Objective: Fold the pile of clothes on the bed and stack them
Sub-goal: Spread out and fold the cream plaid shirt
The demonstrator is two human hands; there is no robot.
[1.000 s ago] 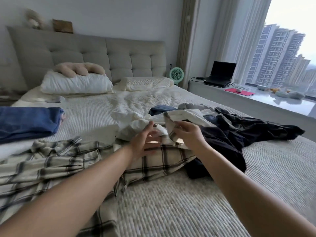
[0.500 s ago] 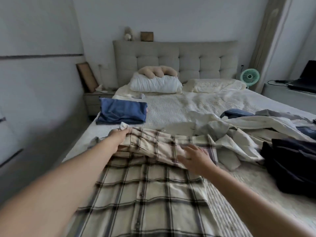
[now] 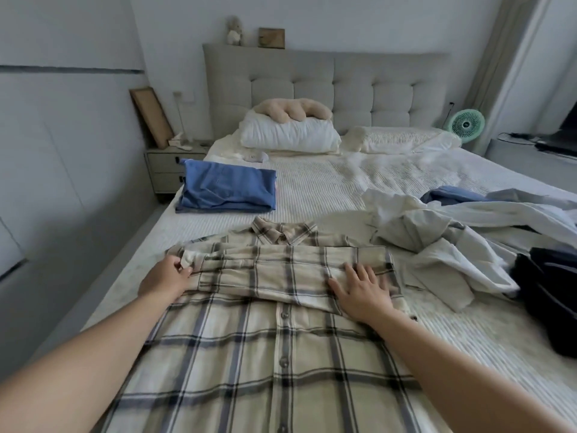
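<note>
A beige plaid shirt (image 3: pixel 268 348) lies buttoned-side up on the bed (image 3: pixel 318 185), collar away from me, with a sleeve folded across its chest. My left hand (image 3: pixel 167 276) pinches the sleeve's cuff at the shirt's left edge. My right hand (image 3: pixel 362 290) presses flat with spread fingers on the folded sleeve near the right edge. A folded blue garment (image 3: pixel 228 187) sits at the bed's far left. To the right lies an unfolded pile: a white garment (image 3: pixel 437 242), a blue piece (image 3: pixel 449 195) and a dark garment (image 3: pixel 549 295).
Two pillows (image 3: pixel 290 135) and a padded headboard (image 3: pixel 327 85) stand at the far end. A nightstand (image 3: pixel 165 170) is left of the bed beside a wall. A green fan (image 3: pixel 466 121) and a window ledge are at the far right.
My view swung left from the pile to the plaid shirt. The sleeve now lies flatter across the chest; my left hand holds its cuff and my right hand presses it down.
</note>
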